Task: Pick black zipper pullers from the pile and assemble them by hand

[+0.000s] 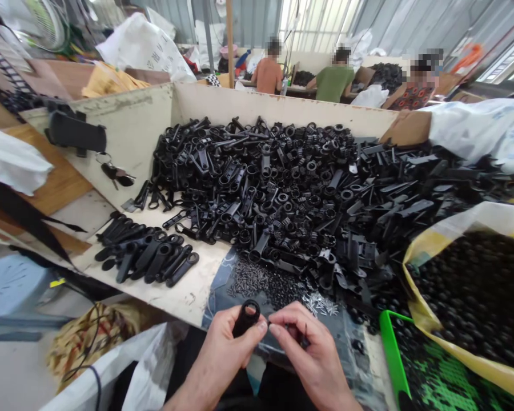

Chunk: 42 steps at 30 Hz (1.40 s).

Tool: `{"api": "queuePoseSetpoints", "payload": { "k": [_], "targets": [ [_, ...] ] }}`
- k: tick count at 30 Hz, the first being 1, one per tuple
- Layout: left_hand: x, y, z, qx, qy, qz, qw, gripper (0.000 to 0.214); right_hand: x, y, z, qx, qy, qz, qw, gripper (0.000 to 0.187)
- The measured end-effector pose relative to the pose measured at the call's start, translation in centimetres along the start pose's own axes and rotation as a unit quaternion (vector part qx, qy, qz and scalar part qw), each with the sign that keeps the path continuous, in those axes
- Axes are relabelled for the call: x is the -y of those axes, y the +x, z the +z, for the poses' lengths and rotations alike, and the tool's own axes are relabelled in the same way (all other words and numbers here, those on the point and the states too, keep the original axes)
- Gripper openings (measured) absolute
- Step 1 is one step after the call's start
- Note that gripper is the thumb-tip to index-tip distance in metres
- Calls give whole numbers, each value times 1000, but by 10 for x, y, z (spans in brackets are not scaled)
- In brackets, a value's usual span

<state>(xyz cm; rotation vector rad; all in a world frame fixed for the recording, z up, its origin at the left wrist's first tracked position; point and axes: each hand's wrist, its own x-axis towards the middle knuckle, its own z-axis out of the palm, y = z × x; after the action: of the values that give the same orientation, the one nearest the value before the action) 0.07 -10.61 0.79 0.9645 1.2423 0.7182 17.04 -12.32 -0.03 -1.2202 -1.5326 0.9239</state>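
Note:
My left hand point(227, 348) is closed around a black plastic part with a ring-shaped end point(251, 310), its open ring facing up. Close beside it, my right hand point(306, 342) pinches thumb and forefinger together at the left thumb tip. What sits in that pinch is too small to name. A few small dark pieces point(303, 341) show in the curled fingers of the right hand. Just beyond both hands lie small dark screws point(248, 278), little black pieces point(285, 291) and shiny silver pins point(321, 304) on a dark blue mat point(220, 299).
A large heap of black plastic parts point(257, 182) fills the white-walled bin point(282, 105). Ring-ended black handles point(148, 254) lie in rows at left. At right stand a yellow-edged sack of black round pieces point(475, 297) and a green tray point(389, 337). Several people point(334, 80) sit beyond.

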Motion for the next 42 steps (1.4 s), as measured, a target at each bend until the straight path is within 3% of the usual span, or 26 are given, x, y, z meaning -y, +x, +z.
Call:
{"api": "queuePoseSetpoints", "payload": {
  "k": [15, 19, 23, 28, 33, 39, 42],
  "targets": [
    [3, -11, -4, 12, -29, -15, 999, 35, 2, -4, 4, -1, 0, -11, 1000, 11],
    [-1, -14, -5, 45, -84, -48, 994, 37, 1, -9, 5, 16, 15, 4, 1000, 17],
    [0, -15, -1, 55, -198, -98, 974, 37, 0, -16, 8, -20, 31, 31, 999, 13],
    [0, -13, 8, 44, -345, -172, 922, 45, 1, -14, 8, -24, -38, -61, 997, 13],
    [0, -16, 12, 21, -370, -204, 906, 49, -1, -13, 5, -21, -103, -129, 986, 15],
    [-1, -19, 10, 12, -361, -223, 906, 43, 1, -12, 6, -4, -112, -87, 990, 10],
    [-3, -21, 4, 52, -339, -212, 915, 26, 1, -12, 5, -17, -89, -44, 995, 8]
  ]
}}
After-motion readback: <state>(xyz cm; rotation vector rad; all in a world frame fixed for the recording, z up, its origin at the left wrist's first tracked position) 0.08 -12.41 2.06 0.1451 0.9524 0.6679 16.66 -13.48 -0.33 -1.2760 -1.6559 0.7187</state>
